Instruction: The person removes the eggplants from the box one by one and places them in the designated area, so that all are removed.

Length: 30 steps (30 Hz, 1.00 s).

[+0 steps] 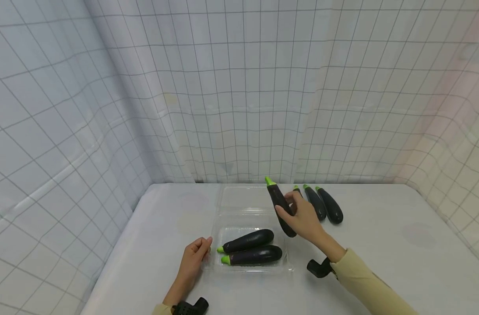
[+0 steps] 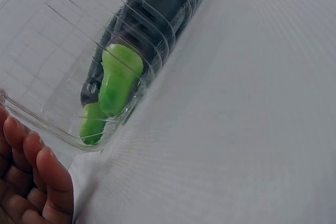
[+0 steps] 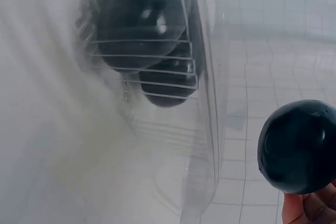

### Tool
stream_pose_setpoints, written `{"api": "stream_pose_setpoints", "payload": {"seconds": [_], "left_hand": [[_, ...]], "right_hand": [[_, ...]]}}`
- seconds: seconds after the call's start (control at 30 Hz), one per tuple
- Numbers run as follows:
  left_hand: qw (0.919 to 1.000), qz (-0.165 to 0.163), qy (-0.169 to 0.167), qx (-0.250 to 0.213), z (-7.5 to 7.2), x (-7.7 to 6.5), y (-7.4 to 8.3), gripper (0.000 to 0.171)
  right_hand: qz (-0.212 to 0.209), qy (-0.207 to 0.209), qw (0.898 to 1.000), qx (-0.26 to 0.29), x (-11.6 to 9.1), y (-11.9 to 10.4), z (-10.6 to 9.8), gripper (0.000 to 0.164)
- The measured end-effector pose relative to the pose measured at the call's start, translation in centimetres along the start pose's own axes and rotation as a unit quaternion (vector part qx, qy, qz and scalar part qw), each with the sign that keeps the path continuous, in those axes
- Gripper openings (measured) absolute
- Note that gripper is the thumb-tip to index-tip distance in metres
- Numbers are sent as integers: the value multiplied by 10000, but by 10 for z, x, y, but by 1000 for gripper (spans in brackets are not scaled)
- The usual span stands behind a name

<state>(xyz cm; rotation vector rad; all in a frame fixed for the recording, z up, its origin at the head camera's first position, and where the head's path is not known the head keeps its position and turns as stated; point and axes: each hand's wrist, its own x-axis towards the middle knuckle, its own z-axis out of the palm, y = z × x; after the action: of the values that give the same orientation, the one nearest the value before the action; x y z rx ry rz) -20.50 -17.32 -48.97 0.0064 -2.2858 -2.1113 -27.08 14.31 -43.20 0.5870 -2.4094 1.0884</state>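
Observation:
My right hand grips a dark eggplant with a green stem, thumb on one side and fingers on the other. The eggplant is tilted above the right side of an open clear plastic clamshell box. Inside the box lie two more eggplants, one behind and one in front, stems to the left. At the box's left edge, my left hand has its fingers curled and pinches the rim. The left wrist view shows those fingers beside the box's corner.
Several eggplants are on the white table: two lie plainly visible right of the box, and another is mostly hidden behind my right hand. The box's lid lies folded back. A gridded white curtain surrounds the table.

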Motion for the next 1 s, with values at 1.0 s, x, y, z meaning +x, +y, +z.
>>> {"api": "stream_pose_setpoints", "payload": {"seconds": [1.0], "left_hand": [[9999,-114,7,-40,0,2,-1,37]], "right_hand": [[1983,-946,9731,-692,-55,29,-33,37]]}}
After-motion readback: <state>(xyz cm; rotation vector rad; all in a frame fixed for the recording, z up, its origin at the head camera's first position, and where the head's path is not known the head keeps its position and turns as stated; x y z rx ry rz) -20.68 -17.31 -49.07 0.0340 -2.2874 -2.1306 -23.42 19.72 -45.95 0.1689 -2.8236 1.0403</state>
